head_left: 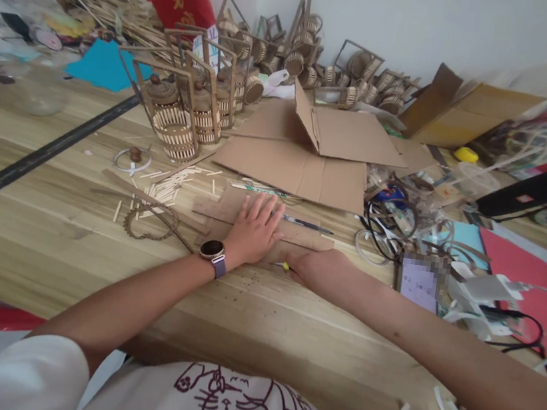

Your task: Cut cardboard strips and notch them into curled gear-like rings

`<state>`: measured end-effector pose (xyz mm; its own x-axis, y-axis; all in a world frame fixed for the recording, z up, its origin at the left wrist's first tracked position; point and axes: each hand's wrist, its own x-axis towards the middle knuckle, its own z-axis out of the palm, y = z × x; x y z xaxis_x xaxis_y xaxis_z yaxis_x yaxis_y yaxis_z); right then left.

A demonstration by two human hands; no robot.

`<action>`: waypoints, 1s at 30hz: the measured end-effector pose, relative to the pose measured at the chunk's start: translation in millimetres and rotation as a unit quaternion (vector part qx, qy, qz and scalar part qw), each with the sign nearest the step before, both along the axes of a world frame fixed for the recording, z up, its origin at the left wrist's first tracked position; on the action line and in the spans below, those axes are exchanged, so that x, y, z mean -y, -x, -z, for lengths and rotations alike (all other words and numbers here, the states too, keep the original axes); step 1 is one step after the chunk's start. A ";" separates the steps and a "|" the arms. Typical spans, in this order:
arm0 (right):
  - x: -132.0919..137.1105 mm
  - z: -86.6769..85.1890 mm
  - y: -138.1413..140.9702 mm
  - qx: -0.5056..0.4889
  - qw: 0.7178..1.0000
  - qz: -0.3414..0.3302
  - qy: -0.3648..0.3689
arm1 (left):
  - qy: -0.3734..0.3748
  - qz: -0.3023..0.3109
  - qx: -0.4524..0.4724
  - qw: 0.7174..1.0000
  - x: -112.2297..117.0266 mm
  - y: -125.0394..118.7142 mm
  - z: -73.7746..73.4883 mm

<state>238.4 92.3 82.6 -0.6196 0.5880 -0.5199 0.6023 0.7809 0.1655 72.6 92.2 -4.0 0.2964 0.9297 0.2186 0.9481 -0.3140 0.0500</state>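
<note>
My left hand (254,229) lies flat with its fingers spread on a small piece of cardboard (309,237), and a watch is on that wrist. Close to its fingertips a dark pen (308,224) rests across the cardboard. My right hand (318,267) is curled at the cardboard's near right edge. By its fingers shows a small yellow tip (286,266); the rest of what it grips is hidden. Left of the cardboard are a notched brown ring (150,221) and scattered short pale sticks (170,185).
Small lidded bamboo baskets with tall handles (177,132) stand at the back left, and more lie along the wall. A large folded cardboard sheet (293,167) lies behind my hands. On the right are cables (387,220), a phone (418,282) and red paper (520,278).
</note>
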 end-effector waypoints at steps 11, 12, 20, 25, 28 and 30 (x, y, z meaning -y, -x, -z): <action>-1.2 -0.3 -8.7 0.017 1.000 0.013 0.011 | 0.008 -0.001 0.001 1.000 -0.3 0.0 0.3; -1.2 0.1 -10.3 0.017 1.000 0.013 0.010 | 0.009 -0.001 0.001 1.000 -0.3 0.0 0.3; -0.3 -3.3 -22.1 0.021 0.999 0.024 0.018 | 0.009 0.000 -0.001 1.000 0.4 0.3 0.3; -1.6 -0.6 -32.5 0.002 1.000 0.020 0.017 | 0.007 -0.002 0.000 1.000 0.0 -0.3 1.6; -2.6 1.6 -40.6 -0.001 1.000 0.021 0.020 | 0.004 0.000 0.001 1.000 -0.6 -0.1 2.4; -2.2 0.8 -43.9 0.000 0.999 0.025 0.023 | 0.000 0.004 0.002 1.000 -0.5 0.0 2.5</action>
<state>282.3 94.5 81.8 -0.5899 0.5934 -0.5477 0.6405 0.7568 0.1301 72.6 92.7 -6.5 0.3034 0.9273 0.2190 0.9452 -0.3219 0.0537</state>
